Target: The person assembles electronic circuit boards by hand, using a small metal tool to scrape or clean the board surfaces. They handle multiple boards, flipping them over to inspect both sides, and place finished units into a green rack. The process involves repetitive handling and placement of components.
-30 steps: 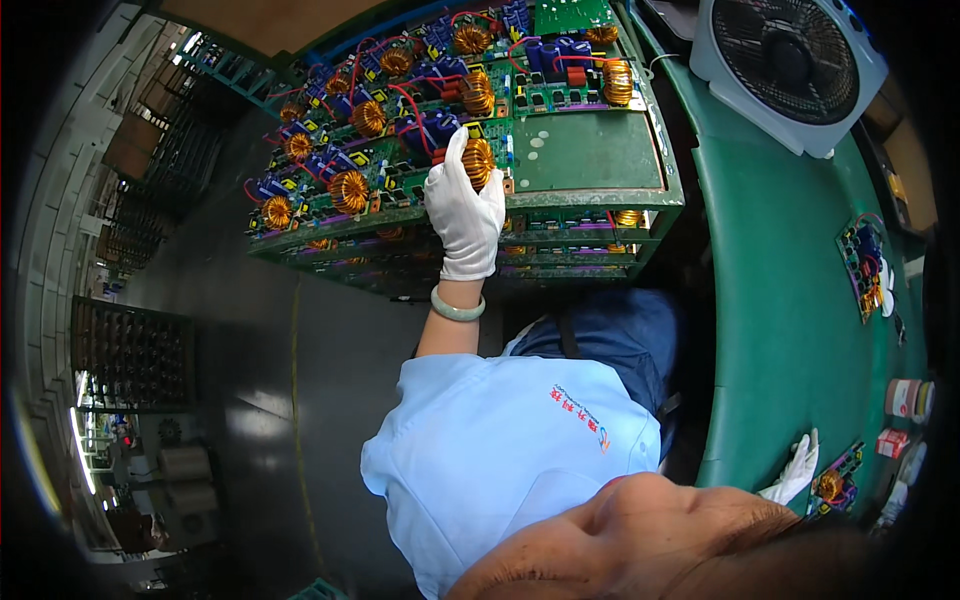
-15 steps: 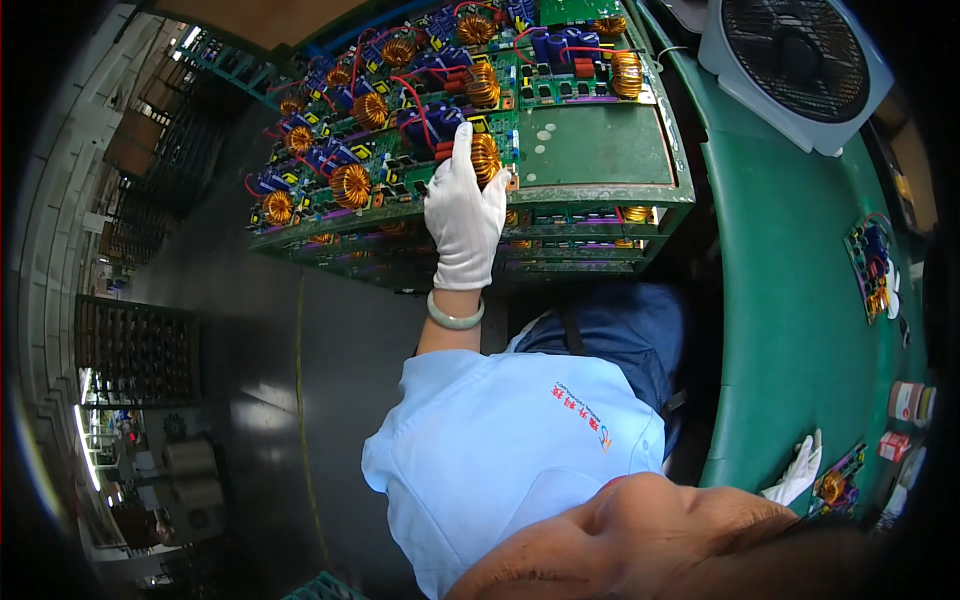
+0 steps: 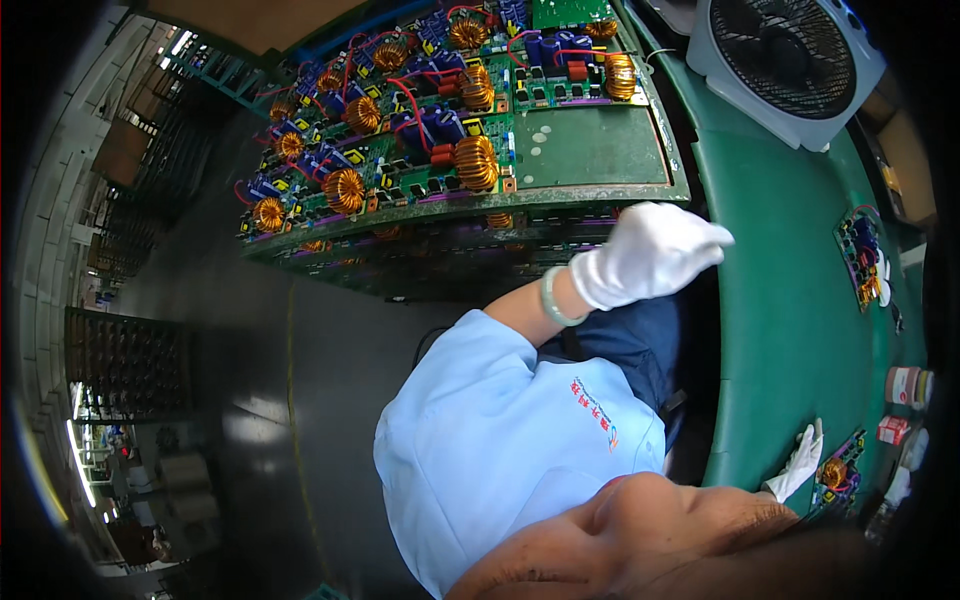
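My left hand (image 3: 655,255), in a white glove with a pale bangle at the wrist, hangs in front of the rack's near right corner. Its fingers are curled and point right toward the bench; nothing shows in them. Behind it, a green tray (image 3: 590,194) carries rows of circuit boards with copper coils (image 3: 476,163), blue capacitors and red wires. Beside the nearest coil lies a bare green panel (image 3: 590,145). At the lower right, my right hand (image 3: 800,465), also gloved, rests with fingers stretched beside a circuit board (image 3: 840,472) on the bench.
The green bench (image 3: 770,330) runs along the right. On it stand a grey fan (image 3: 785,60), another circuit board (image 3: 862,258), a red-and-white box (image 3: 893,430) and a round tub (image 3: 903,385). More tray levels sit below the top one. Dark racks (image 3: 125,365) stand far left.
My left hand has left the boards at the tray's front and swung right, toward the bench edge. Its extended index finger and thumb have curled in. My right hand stays in place.
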The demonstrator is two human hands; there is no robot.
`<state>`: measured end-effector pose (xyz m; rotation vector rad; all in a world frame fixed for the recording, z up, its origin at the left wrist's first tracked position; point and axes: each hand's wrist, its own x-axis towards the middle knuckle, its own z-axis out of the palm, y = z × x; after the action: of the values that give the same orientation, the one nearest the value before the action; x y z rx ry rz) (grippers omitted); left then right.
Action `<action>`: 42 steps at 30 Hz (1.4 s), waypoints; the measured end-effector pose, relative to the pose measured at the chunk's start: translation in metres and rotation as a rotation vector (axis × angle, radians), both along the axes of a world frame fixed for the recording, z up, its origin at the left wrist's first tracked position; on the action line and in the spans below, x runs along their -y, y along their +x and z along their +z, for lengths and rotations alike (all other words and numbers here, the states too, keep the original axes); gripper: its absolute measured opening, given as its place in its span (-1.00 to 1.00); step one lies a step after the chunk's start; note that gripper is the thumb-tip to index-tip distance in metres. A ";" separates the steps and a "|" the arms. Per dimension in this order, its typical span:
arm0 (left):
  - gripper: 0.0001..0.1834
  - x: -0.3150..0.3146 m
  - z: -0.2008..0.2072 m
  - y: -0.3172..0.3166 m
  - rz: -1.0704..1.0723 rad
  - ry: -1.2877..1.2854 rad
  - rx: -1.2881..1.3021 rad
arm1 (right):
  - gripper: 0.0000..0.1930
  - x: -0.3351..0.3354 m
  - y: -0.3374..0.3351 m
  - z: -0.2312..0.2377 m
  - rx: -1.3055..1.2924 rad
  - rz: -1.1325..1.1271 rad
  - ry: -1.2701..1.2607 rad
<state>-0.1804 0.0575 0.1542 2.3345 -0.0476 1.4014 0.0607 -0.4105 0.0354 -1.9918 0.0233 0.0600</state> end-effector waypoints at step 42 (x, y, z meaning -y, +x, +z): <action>-0.80 0.140 -0.124 0.188 -0.514 -0.021 -0.457 | -0.60 0.093 0.092 -0.015 0.407 -0.525 -0.561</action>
<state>0.0073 -0.0826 0.0298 2.3372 -0.4579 0.6104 0.1524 -0.5032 0.0207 -2.4515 0.3282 -0.7615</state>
